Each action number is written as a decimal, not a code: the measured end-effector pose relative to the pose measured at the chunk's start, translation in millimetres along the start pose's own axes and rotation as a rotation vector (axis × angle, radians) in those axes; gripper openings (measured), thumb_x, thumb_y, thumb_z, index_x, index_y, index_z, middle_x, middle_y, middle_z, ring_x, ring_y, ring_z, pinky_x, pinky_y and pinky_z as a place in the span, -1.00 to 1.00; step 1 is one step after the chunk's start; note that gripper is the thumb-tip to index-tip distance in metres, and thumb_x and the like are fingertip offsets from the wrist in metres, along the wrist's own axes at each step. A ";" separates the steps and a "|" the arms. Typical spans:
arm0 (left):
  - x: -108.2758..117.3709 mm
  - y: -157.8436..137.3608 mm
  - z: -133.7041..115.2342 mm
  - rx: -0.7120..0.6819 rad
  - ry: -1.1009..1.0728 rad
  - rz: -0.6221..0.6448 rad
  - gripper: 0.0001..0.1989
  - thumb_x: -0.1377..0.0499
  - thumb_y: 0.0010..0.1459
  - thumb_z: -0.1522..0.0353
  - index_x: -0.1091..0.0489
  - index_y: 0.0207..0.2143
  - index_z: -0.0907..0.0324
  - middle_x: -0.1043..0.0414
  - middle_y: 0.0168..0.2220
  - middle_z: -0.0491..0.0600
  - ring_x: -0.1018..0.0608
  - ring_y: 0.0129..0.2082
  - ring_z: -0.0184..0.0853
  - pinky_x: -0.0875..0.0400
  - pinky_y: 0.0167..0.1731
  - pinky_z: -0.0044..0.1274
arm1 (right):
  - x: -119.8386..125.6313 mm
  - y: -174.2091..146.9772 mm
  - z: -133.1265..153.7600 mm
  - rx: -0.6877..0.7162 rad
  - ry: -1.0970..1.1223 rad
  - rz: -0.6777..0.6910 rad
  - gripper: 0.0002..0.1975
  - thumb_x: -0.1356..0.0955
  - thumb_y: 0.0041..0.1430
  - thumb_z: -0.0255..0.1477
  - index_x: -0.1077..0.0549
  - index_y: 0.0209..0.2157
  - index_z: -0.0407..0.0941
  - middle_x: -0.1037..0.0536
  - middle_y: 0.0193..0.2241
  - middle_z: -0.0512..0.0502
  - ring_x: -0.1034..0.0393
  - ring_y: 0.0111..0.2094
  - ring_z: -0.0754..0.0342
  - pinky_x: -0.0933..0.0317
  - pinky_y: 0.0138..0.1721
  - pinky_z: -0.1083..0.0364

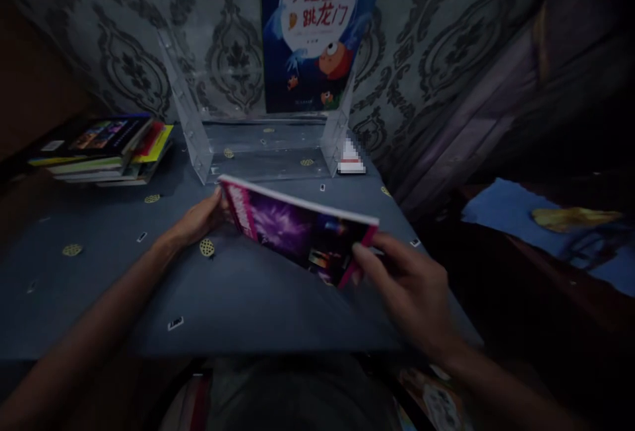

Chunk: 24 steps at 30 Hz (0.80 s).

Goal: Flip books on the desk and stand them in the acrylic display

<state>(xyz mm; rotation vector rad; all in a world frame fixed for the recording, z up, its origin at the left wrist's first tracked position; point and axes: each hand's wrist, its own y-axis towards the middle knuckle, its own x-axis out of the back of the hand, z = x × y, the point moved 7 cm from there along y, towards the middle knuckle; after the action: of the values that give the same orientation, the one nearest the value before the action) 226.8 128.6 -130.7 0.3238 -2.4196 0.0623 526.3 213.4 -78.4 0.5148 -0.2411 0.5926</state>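
Between my two hands a thin book (292, 229) with a purple and pink cover is held tilted above the table. My left hand (211, 213) grips its left end, fingers partly behind the book. At the right end my right hand (409, 282) pinches the corner, thumb on the cover. Just beyond the book stands a clear plastic rack (268, 161). A blue picture book (310, 80) with an orange fish and Chinese characters is propped upright in the right part of the rack.
A stack of books (106, 153) lies at the table's left. The patterned tablecloth (124, 292) covers the table, whose right edge slants past my right hand. Beside the rack is a small pixelated white object (351, 158). Blue cloth (516, 209) lies off to the right.
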 end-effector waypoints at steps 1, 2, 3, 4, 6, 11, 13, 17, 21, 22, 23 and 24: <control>-2.8 3.8 4.0 0.017 -0.089 -0.002 -0.01 0.51 0.31 -0.17 -0.57 -0.20 0.19 -0.62 -0.37 0.14 -0.65 -0.32 -0.17 -0.59 -0.24 -0.29 | 2.0 5.2 -12.8 -0.128 0.068 -0.052 -0.76 -0.40 0.31 -0.17 -0.55 -0.38 0.01 -0.51 -0.55 0.00 -0.42 -0.52 0.04 -0.38 -0.44 0.06; -7.4 7.2 7.8 0.041 -0.219 0.008 -0.04 0.46 0.30 -0.21 -0.56 -0.16 0.19 -0.62 -0.36 0.14 -0.65 -0.31 -0.17 -0.58 -0.23 -0.29 | 0.8 7.5 -25.8 -0.240 0.160 -0.085 -0.71 -0.42 0.26 -0.11 -0.54 -0.40 0.00 -0.49 -0.55 0.01 -0.39 -0.55 0.07 -0.37 -0.46 0.08; -13.0 10.4 10.6 0.066 -0.358 0.024 -0.12 0.33 0.30 -0.24 -0.54 -0.10 0.18 -0.63 -0.31 0.12 -0.65 -0.28 -0.17 -0.58 -0.21 -0.30 | -3.5 7.5 -38.1 -0.332 0.267 -0.096 -0.68 -0.46 0.19 -0.06 -0.54 -0.41 -0.02 -0.51 -0.53 0.02 -0.38 -0.56 0.09 -0.38 -0.47 0.09; -17.2 13.6 12.4 0.082 -0.469 0.022 -0.23 0.15 0.28 -0.24 -0.52 -0.04 0.17 -0.64 -0.26 0.09 -0.65 -0.25 -0.17 -0.57 -0.18 -0.32 | -9.7 5.2 -49.1 -0.409 0.375 -0.094 -0.64 -0.50 0.10 -0.02 -0.54 -0.40 -0.03 -0.53 -0.49 0.02 -0.39 -0.54 0.11 -0.40 -0.47 0.11; -22.8 20.6 13.4 0.089 -0.571 0.006 -0.39 -0.20 0.18 -0.11 -0.49 0.04 0.16 -0.63 -0.15 0.06 -0.65 -0.18 -0.18 -0.54 -0.13 -0.35 | -23.5 -5.2 -65.8 -0.533 0.547 -0.066 -0.58 -0.57 -0.06 -0.01 -0.55 -0.38 -0.06 -0.59 -0.39 -0.01 -0.45 -0.47 0.10 -0.45 -0.44 0.11; -26.6 53.0 11.1 0.050 -0.428 0.091 -0.47 -0.30 0.11 0.05 -0.52 0.02 0.21 -0.63 -0.10 0.08 -0.63 -0.20 -0.18 -0.50 -0.17 -0.39 | -51.5 -42.7 -74.6 -0.778 0.735 0.107 -0.56 -0.60 -0.06 -0.07 -0.56 -0.32 -0.12 -0.65 -0.34 -0.08 -0.60 -0.29 0.01 -0.55 -0.18 0.01; -25.5 69.8 7.6 -0.016 -0.307 0.124 -0.47 -0.27 0.13 0.04 -0.53 -0.01 0.23 -0.63 -0.11 0.08 -0.62 -0.20 -0.16 -0.49 -0.18 -0.40 | -59.3 -52.2 -72.8 -0.863 0.820 0.162 -0.57 -0.60 -0.04 -0.09 -0.54 -0.35 -0.13 -0.67 -0.31 -0.13 -0.64 -0.21 -0.05 -0.55 -0.10 -0.02; -27.7 90.1 -0.1 -0.130 0.033 0.108 -0.54 -0.15 0.22 0.09 -0.54 -0.03 0.23 -0.62 -0.13 0.04 -0.60 -0.16 -0.14 -0.46 -0.13 -0.38 | -71.7 -61.1 -72.8 -0.985 0.989 0.268 -0.68 -0.55 0.10 -0.21 -0.49 -0.34 -0.14 -0.69 -0.18 -0.29 -0.64 -0.07 -0.13 -0.50 0.04 -0.06; -26.2 77.1 -8.4 -0.216 0.371 -0.053 -0.62 -0.05 0.31 0.23 -0.50 0.03 0.19 -0.56 -0.07 0.06 -0.54 -0.05 -0.12 -0.41 0.04 -0.29 | -71.6 -67.1 -69.0 -1.038 1.045 0.402 -0.77 -0.48 0.22 -0.29 -0.54 -0.26 -0.18 -0.68 -0.11 -0.34 -0.63 -0.05 -0.10 -0.52 -0.02 0.01; -24.6 69.0 -9.9 -0.236 0.426 -0.096 -0.62 -0.03 0.33 0.26 -0.48 0.06 0.20 -0.54 -0.05 0.09 -0.52 -0.02 -0.12 -0.40 0.07 -0.27 | -70.9 -69.3 -65.3 -1.055 1.034 0.465 -0.76 -0.46 0.23 -0.28 -0.56 -0.22 -0.19 -0.69 -0.13 -0.32 -0.64 -0.09 -0.08 -0.54 -0.09 0.05; -22.9 59.9 -10.5 -0.250 0.464 -0.131 -0.62 0.00 0.35 0.30 -0.45 0.09 0.21 -0.52 -0.03 0.11 -0.51 -0.01 -0.12 -0.39 0.08 -0.27 | -70.2 -70.8 -60.6 -1.065 1.010 0.535 -0.73 -0.45 0.24 -0.25 -0.58 -0.19 -0.19 -0.70 -0.17 -0.29 -0.66 -0.15 -0.04 -0.55 -0.19 0.09; -20.8 50.4 -9.9 -0.257 0.484 -0.160 -0.61 0.03 0.36 0.33 -0.43 0.10 0.22 -0.51 -0.02 0.13 -0.51 0.00 -0.13 -0.40 0.09 -0.27 | -69.5 -70.9 -55.3 -1.059 0.971 0.604 -0.70 -0.44 0.26 -0.22 -0.59 -0.18 -0.18 -0.71 -0.22 -0.25 -0.67 -0.23 -0.01 -0.53 -0.29 0.13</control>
<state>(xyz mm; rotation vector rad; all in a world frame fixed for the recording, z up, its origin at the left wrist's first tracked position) 235.8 183.1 -134.5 0.3380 -1.8894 -0.2164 515.7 159.7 -178.0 -0.9150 0.2465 1.1127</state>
